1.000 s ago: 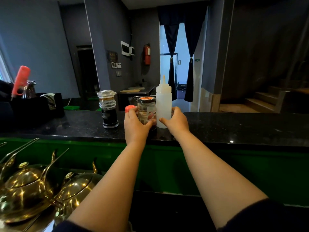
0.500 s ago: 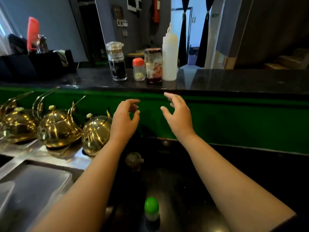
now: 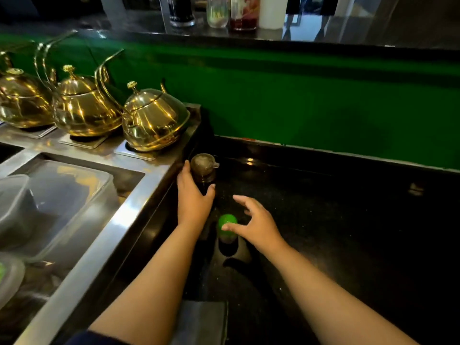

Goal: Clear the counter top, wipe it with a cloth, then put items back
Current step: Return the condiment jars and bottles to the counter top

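A: You've dropped both hands from the raised ledge (image 3: 323,37), where the four condiment containers (image 3: 232,13) now stand parked, down to the lower worktop (image 3: 348,232). So that first batch is moved, and you're on to the next pair.

B: Right. Your left hand (image 3: 193,197) wraps the dark glass bottle (image 3: 202,168), grip curled round its body just below the domed, spouted cap. It stands upright, touching the steel sink unit (image 3: 139,185).

A: And your right hand (image 3: 258,224)?

B: Fingers spread, thumb just brushing the green-capped bottle (image 3: 227,224), which sits just nearer you than the dark bottle. Not clamped yet, I'd judge.

A: Surfaces?

B: Polished black stone, speckled, glossy. The green cap is smooth, rounded plastic. Beyond the dark bottle, three brass kettles (image 3: 154,120) gleam, rounded and mirror-bright.
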Motion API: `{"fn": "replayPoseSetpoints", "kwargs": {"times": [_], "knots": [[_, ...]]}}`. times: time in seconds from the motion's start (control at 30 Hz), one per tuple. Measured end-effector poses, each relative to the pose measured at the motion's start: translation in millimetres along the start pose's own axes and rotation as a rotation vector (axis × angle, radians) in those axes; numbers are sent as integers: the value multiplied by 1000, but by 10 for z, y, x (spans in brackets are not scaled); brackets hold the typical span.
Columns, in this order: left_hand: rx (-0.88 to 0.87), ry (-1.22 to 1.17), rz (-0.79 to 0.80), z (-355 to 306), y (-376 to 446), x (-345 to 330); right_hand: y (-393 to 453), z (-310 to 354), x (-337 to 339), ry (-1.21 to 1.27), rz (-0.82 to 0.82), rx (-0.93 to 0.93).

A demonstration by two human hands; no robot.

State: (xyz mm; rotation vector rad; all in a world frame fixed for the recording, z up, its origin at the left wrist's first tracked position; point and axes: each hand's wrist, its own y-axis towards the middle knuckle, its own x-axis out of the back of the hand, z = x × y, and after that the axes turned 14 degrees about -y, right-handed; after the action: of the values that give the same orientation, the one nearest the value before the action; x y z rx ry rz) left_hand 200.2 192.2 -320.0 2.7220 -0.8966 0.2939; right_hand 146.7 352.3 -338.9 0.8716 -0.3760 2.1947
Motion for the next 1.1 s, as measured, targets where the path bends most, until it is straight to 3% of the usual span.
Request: {"fn": "replayPoseSetpoints", "kwargs": {"times": [0.1,0.43,0.73,1.1], "knots": [[112,-65,-21,143,34,-98,-36,-89,-139,-38,44,-18],[232,-34,-75,226,374,-275,-32,-164,-268,-3,46,-19],[90,-58,-80,-58,78,-74,52,30,160,76,-119,4],[-138,-141,-42,-1091,-63,362,361,830,1211,139,-396,146]]}}
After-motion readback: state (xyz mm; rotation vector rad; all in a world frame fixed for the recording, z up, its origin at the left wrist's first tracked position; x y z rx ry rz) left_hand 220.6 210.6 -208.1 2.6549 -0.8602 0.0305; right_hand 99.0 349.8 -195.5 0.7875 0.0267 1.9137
